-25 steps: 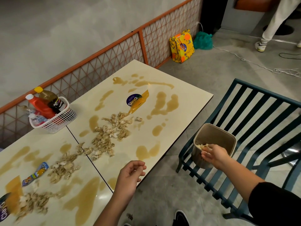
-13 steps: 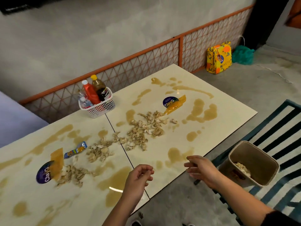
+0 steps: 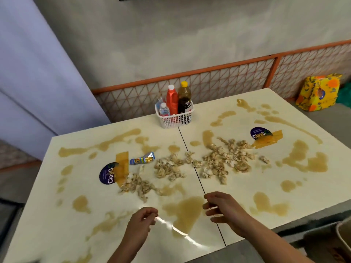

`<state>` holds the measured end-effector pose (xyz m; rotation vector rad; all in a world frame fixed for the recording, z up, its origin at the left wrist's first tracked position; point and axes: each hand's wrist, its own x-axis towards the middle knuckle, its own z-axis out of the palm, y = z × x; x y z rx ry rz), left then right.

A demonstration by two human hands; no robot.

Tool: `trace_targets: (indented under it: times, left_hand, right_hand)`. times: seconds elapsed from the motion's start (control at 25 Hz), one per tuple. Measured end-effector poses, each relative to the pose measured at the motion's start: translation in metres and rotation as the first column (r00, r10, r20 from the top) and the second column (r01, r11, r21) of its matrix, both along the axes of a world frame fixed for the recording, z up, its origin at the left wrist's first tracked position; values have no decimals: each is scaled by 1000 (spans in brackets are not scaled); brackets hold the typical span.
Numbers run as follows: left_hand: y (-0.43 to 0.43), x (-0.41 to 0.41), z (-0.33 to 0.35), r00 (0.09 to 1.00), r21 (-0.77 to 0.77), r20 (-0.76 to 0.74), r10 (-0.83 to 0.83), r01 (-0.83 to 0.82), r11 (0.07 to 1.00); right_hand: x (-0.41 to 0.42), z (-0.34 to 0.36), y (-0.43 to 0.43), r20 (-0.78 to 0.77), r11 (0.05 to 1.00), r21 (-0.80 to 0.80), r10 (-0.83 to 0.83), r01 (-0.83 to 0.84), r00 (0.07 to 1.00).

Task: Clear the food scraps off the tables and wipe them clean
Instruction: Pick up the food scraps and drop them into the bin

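Two cream tables (image 3: 218, 238) stand pushed together, smeared with brown sauce puddles (image 3: 187, 208). Pale food scraps (image 3: 224, 160) lie in heaps across the seam, with more scraps (image 3: 137, 186) on the left table. A small blue and yellow wrapper (image 3: 142, 160) lies beside them. My left hand (image 3: 141, 223) hovers over the near edge, fingers loosely curled and empty. My right hand (image 3: 224, 209) reaches over the seam with relaxed fingers, holding nothing. The beige bin's rim (image 3: 341, 236) shows at the right edge.
A white basket (image 3: 175, 119) of sauce bottles stands at the back on the seam. Round purple stickers (image 3: 107, 174) with tape sit on each table. An orange mesh fence (image 3: 237, 82) runs behind. A yellow bag (image 3: 319, 92) stands on the floor at right.
My right hand has left the bin after dropping scraps and swung back over the table seam. My view has turned left, square onto the tables. The left hand stayed near the front edge.
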<state>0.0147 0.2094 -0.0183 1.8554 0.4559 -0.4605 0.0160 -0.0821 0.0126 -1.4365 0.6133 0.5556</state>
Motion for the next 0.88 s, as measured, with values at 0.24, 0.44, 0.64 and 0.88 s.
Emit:
trace_targets:
  times: [0.24, 0.44, 0.64, 0.88]
  left_hand:
    - [63, 3, -40, 993, 14, -63, 95, -95, 995]
    - [74, 30, -55, 997, 79, -9, -78, 79, 994]
    - [73, 69, -68, 954, 193, -48, -297, 300, 934]
    - [65, 95, -77, 881, 355, -183, -435, 472, 807]
  right_hand:
    - [17, -11, 82, -83, 980, -68, 181, -186, 980]
    - [22, -14, 147, -124, 935, -86, 332, -344, 935]
    - [33, -11, 162, -115, 933, -129, 323, -337, 939]
    - [45, -13, 165, -106, 944, -136, 289, -302, 951]
